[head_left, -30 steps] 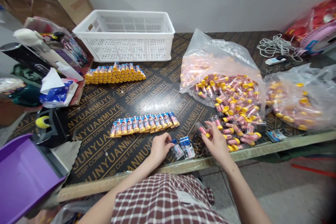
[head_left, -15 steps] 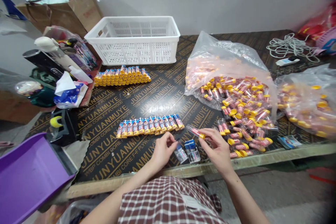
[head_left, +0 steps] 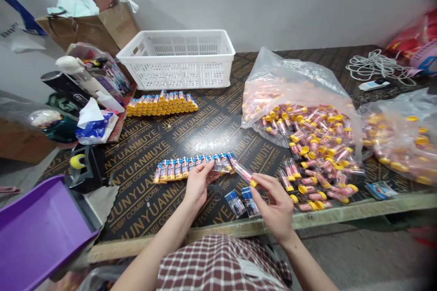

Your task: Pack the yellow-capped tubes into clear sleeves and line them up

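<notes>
Between the thumb and fingers of my left hand [head_left: 198, 184] is a small printed label [head_left: 222, 165], partly see-through, held in front of the row of tubes. My right hand [head_left: 276, 204] pinches the yellow-capped end of a clear tube [head_left: 243, 173] with pink and red contents; its far end points up-left, close to the label. Two stacks of blue-topped labels [head_left: 235, 203] lie below, near the table edge. Behind my left hand lies a row of blue-labelled tubes [head_left: 177, 169], side by side with yellow caps toward me.
Unlabelled tubes [head_left: 316, 177] spill from a clear plastic bag [head_left: 266, 77] at right; another bag [head_left: 409, 145] lies beyond. Labelled tubes are stacked [head_left: 164, 103] before a white basket [head_left: 180, 72]. At left are a tape dispenser [head_left: 87, 168] and a purple dustpan [head_left: 44, 232].
My left hand has lifted a label off the stack and moved up and left with it. My right hand has brought the tube slightly left and down, closer to the label.
</notes>
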{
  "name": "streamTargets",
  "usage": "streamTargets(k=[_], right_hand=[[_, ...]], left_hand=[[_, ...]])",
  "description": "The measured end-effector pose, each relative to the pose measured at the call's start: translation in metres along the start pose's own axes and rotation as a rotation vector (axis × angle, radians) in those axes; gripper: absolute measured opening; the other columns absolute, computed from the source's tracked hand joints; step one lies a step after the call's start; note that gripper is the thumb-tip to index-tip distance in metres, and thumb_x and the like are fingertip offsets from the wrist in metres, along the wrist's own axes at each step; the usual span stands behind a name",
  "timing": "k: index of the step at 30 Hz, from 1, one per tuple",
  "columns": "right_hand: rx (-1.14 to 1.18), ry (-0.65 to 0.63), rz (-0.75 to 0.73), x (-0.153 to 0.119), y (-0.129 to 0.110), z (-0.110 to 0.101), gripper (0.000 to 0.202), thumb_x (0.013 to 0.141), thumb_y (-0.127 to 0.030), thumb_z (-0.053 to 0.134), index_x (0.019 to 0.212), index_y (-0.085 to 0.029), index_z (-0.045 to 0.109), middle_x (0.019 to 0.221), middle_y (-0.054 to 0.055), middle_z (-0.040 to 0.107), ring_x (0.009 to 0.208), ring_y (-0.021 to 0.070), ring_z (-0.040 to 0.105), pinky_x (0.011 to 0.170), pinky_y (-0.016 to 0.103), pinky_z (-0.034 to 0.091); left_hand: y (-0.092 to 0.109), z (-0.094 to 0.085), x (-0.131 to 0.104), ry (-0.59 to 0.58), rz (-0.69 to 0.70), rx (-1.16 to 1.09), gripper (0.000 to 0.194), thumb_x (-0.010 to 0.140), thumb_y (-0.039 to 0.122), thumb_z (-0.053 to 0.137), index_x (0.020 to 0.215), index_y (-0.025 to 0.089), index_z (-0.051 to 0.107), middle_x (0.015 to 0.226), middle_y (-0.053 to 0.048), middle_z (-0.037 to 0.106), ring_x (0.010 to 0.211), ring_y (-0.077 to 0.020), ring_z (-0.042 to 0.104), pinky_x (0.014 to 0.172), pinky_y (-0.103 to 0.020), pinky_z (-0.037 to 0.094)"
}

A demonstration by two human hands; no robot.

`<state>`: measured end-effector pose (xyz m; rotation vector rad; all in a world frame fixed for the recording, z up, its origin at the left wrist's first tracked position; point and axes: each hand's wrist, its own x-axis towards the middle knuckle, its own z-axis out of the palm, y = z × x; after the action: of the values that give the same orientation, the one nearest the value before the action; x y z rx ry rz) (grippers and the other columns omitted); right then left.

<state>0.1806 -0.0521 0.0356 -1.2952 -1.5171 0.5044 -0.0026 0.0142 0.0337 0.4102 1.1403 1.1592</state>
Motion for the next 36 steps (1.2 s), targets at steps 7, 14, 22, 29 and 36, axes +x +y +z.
streamTargets(k=[7, 14, 22, 29, 36], right_hand=[[-0.071, -0.064, -0.107, 0.001, -0.008, 0.004, 0.037, 0.08, -0.009, 0.058, 0.112, -0.028, 0.062, 0.105, 0.006, 0.064, 0.098, 0.0206, 0.061, 0.086, 0.038, 0.052], [-0.003, -0.224, -0.101, -0.002, -0.006, 0.011, 0.04, 0.084, -0.007, 0.048, 0.115, -0.028, 0.061, 0.105, 0.006, 0.062, 0.097, 0.0182, 0.061, 0.085, 0.034, 0.053], [-0.01, -0.336, -0.14, 0.005, 0.004, 0.01, 0.083, 0.066, -0.008, 0.055, 0.141, -0.029, 0.026, 0.142, 0.01, 0.031, 0.127, 0.0292, 0.04, 0.099, 0.048, 0.044], [0.195, -0.453, -0.091, 0.004, 0.008, 0.011, 0.085, 0.06, -0.007, 0.05, 0.14, -0.024, 0.027, 0.134, 0.009, 0.046, 0.121, 0.0253, 0.049, 0.103, 0.043, 0.042], [0.257, -0.424, -0.056, 0.001, 0.011, 0.013, 0.087, 0.058, -0.007, 0.05, 0.14, -0.024, 0.026, 0.133, 0.01, 0.046, 0.119, 0.0251, 0.051, 0.101, 0.042, 0.044]], left_hand=[[-0.004, 0.0, 0.001, 0.019, 0.011, 0.038, 0.036, 0.054, 0.042, 0.08, 0.068, 0.012, 0.066, 0.061, -0.002, 0.067, 0.058, -0.0135, 0.063, 0.06, -0.025, 0.051], [-0.006, 0.006, -0.01, -0.128, 0.024, 0.039, 0.035, 0.062, 0.038, 0.077, 0.084, 0.016, 0.061, 0.07, 0.002, 0.066, 0.061, -0.0107, 0.062, 0.062, -0.024, 0.052], [-0.005, 0.007, -0.024, -0.37, -0.171, 0.18, 0.033, 0.058, 0.033, 0.081, 0.075, 0.01, 0.066, 0.067, -0.003, 0.067, 0.057, -0.0106, 0.061, 0.059, -0.023, 0.05], [-0.011, 0.01, -0.032, -0.422, -0.22, 0.192, 0.034, 0.057, 0.035, 0.08, 0.074, 0.01, 0.064, 0.066, -0.003, 0.065, 0.058, -0.0122, 0.061, 0.058, -0.024, 0.05], [-0.011, 0.012, -0.034, -0.4, -0.217, 0.194, 0.033, 0.058, 0.034, 0.08, 0.071, 0.011, 0.061, 0.064, -0.002, 0.065, 0.056, -0.0116, 0.06, 0.056, -0.024, 0.05]])
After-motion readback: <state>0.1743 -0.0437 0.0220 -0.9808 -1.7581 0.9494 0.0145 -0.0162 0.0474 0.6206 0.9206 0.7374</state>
